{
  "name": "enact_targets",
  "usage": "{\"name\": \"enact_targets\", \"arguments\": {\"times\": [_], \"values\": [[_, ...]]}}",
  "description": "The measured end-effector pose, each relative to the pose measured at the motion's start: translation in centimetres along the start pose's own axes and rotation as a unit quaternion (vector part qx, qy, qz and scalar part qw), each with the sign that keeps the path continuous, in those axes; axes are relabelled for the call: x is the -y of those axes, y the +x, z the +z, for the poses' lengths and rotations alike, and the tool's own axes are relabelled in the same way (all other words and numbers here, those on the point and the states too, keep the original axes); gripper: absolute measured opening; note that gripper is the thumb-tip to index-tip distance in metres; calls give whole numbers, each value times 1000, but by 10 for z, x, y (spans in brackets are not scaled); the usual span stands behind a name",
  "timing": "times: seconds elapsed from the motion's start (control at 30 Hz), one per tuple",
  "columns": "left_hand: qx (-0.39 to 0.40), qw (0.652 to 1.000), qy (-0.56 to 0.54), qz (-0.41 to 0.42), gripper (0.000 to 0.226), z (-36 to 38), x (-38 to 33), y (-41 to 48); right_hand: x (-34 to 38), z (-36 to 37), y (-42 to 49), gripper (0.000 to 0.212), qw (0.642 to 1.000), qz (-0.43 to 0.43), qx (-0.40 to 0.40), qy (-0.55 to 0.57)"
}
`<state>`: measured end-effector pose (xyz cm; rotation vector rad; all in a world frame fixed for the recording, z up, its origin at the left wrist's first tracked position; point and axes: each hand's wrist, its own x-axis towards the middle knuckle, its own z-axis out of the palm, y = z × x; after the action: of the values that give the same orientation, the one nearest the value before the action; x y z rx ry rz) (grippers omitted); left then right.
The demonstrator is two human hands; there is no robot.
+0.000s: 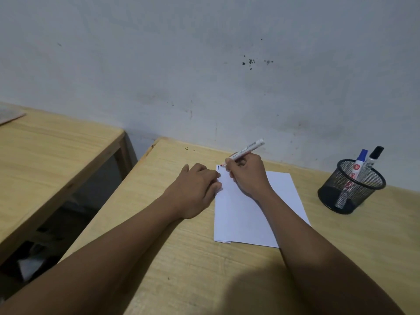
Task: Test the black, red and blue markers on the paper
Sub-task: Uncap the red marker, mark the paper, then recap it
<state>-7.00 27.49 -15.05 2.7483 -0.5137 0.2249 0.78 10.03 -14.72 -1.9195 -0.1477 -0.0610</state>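
Note:
A white sheet of paper (245,214) lies on the wooden table (172,258). A short dark stroke (218,167) marks its top left corner. My right hand (247,176) grips the red marker (247,149), uncapped, its red tip touching the paper just right of that stroke. My left hand (195,189) rests on the paper's left edge, fingers curled; whether it holds anything is hidden. The blue-capped marker (359,163) and the black-capped marker (371,162) stand in a black mesh cup (351,192) at the right.
A second wooden table (50,151) stands to the left, across a dark gap. A stained grey wall (204,64) runs right behind the table's far edge. Something flat and grey (10,114) lies on the far left table.

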Motion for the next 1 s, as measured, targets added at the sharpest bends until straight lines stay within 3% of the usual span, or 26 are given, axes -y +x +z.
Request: {"name": "enact_targets", "arguments": {"times": [0.43, 1.0], "values": [[0, 1000, 9, -6, 48, 0, -1, 0, -6, 3, 5, 20, 997, -25, -10, -73], [-1, 1000, 11, -3, 50, 0, 0, 0, -4, -2, 3, 15, 998, -8, 19, -62]]}}
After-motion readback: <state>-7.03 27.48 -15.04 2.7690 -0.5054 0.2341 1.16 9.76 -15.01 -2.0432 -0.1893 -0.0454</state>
